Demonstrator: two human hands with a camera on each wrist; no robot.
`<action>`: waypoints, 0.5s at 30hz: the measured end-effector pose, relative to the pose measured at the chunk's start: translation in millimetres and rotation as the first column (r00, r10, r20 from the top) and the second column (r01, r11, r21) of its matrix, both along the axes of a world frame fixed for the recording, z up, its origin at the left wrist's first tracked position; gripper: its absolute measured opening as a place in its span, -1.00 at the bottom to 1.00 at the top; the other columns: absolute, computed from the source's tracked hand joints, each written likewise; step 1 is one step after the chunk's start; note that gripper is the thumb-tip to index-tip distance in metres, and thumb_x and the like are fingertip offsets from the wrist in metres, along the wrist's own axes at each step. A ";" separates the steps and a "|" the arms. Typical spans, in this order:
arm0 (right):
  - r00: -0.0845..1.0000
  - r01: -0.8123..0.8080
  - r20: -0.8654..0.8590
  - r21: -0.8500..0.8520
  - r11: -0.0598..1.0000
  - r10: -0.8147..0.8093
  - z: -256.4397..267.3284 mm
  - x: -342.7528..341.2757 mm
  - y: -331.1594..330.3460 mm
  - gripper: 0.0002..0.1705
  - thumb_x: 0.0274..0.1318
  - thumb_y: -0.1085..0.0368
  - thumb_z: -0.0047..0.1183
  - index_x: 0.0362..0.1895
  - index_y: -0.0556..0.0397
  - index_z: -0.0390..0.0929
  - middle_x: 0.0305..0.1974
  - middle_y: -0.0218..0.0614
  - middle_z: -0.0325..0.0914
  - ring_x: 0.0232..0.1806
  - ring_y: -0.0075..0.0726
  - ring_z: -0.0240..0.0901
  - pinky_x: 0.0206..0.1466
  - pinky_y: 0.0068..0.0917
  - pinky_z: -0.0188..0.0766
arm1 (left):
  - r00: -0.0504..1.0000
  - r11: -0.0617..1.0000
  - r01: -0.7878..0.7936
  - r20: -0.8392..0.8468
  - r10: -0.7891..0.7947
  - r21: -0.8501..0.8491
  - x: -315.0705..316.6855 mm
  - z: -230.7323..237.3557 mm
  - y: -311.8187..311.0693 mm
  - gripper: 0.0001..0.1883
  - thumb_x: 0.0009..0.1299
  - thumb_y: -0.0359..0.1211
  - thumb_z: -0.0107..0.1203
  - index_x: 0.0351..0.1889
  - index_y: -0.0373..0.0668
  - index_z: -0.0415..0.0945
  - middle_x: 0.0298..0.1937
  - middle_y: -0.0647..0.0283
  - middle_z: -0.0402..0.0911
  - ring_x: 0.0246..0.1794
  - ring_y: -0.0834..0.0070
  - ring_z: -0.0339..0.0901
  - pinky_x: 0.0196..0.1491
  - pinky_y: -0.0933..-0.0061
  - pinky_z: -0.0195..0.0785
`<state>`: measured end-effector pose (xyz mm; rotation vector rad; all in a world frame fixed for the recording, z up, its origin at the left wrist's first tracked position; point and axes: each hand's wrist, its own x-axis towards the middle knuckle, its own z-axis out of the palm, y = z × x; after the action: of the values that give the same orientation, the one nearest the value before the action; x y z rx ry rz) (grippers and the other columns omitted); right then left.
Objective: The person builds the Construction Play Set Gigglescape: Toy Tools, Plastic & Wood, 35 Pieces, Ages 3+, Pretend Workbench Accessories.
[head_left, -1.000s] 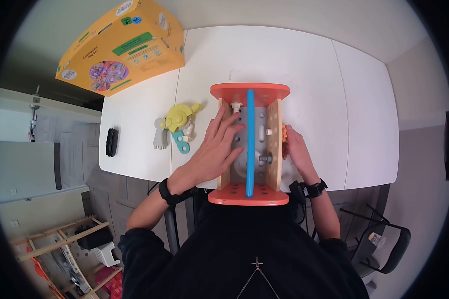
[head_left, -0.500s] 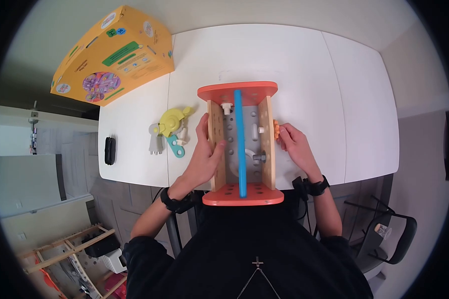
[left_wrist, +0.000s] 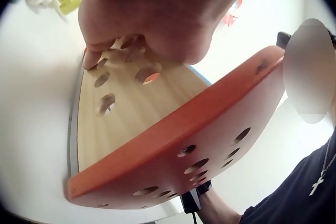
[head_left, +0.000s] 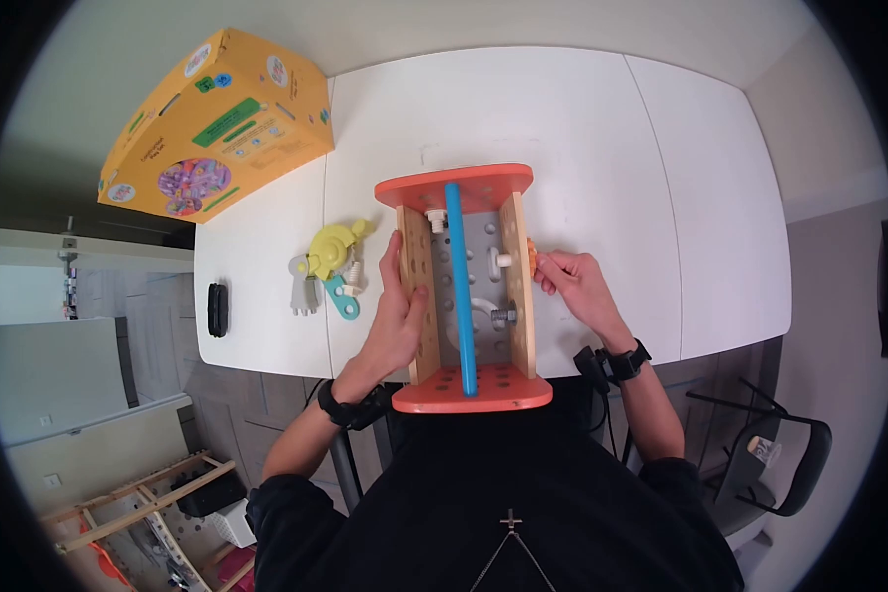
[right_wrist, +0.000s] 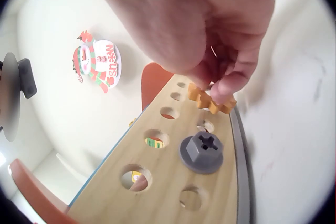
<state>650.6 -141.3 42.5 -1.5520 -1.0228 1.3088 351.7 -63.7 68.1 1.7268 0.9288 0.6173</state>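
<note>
A toy toolbox with red ends [head_left: 454, 185], wooden sides pierced with holes and a blue handle bar [head_left: 462, 296] sits at the table's front edge. Its left wooden panel [left_wrist: 136, 98] is held by my left hand [head_left: 393, 326], fingers along the outer face. On the opposite side, my right hand [head_left: 584, 288] pinches an orange gear [right_wrist: 212, 101] against the outer face. Beside that gear, the head of a grey bolt [right_wrist: 202, 153] sticks out of the panel, its shank showing inside. A white peg [head_left: 504, 260] and a white bolt [head_left: 436, 219] also show within.
Left of the toolbox lie a yellow toy piece [head_left: 333, 249], a grey toy piece [head_left: 304, 286], a teal strip [head_left: 343, 298] and a cream screw [head_left: 354, 276]. A black case [head_left: 218, 310] is farther left. A yellow carton [head_left: 217, 138] stands at the back left.
My left hand has gone from reaching over the toolbox's inside to holding its left panel. The toolbox has shifted slightly left. My right hand stays at the orange gear, its fingers now pinching it.
</note>
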 end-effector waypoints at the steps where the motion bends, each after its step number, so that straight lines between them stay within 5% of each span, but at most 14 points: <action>1: 1.000 -0.005 0.003 0.002 1.000 0.005 0.1 0.0 1.7 -0.53 0.61 0.13 0.08 -0.24 0.33 0.72 -0.41 -0.41 0.63 -0.38 -0.58 0.46 -0.22 -0.52 0.48 | 1.000 1.000 0.005 -0.010 -0.005 0.001 0.3 3.1 -0.2 -0.16 0.61 -0.58 -0.22 0.75 -0.33 -0.48 0.80 -0.28 -0.32 0.83 -0.06 -0.25 0.75 0.08 -0.23; 6: 1.000 0.001 -0.017 0.036 0.999 -0.001 -6.7 -1.0 3.3 -0.51 0.62 0.13 0.07 -0.28 0.34 0.69 -0.43 -0.38 0.62 -0.38 -0.55 0.46 -0.23 -0.49 0.49 | 0.999 0.999 0.031 -0.033 -0.031 -0.008 2.8 11.6 1.1 -0.15 0.61 -0.56 -0.22 0.75 -0.32 -0.49 0.79 -0.30 -0.29 0.81 -0.13 -0.18 0.74 0.06 -0.17; 12: 0.955 -0.218 0.183 -0.097 0.971 0.232 28.6 11.3 10.4 -0.48 0.68 0.09 -0.03 -0.16 0.35 0.71 -0.37 -0.35 0.65 -0.32 -0.53 0.50 -0.12 -0.47 0.52 | 0.991 0.996 0.042 -0.121 -0.050 -0.074 -0.2 23.9 6.0 -0.16 0.64 -0.53 -0.20 0.76 -0.29 -0.47 0.80 -0.28 -0.26 0.80 -0.14 -0.15 0.73 0.08 -0.15; 15: 0.957 -0.153 0.233 -0.100 0.983 0.173 32.2 5.4 6.1 -0.47 0.67 0.06 -0.06 -0.09 0.33 0.72 -0.30 -0.20 0.74 -0.29 -0.35 0.61 -0.07 -0.37 0.57 | 0.995 0.999 0.035 -0.094 -0.037 -0.019 0.5 13.5 6.5 -0.17 0.65 -0.52 -0.20 0.76 -0.28 -0.45 0.81 -0.24 -0.26 0.81 -0.10 -0.14 0.74 0.09 -0.15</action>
<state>656.0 -135.2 74.7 -1.7510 -1.2869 1.3076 352.2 -57.2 81.6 1.7653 0.9635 0.5065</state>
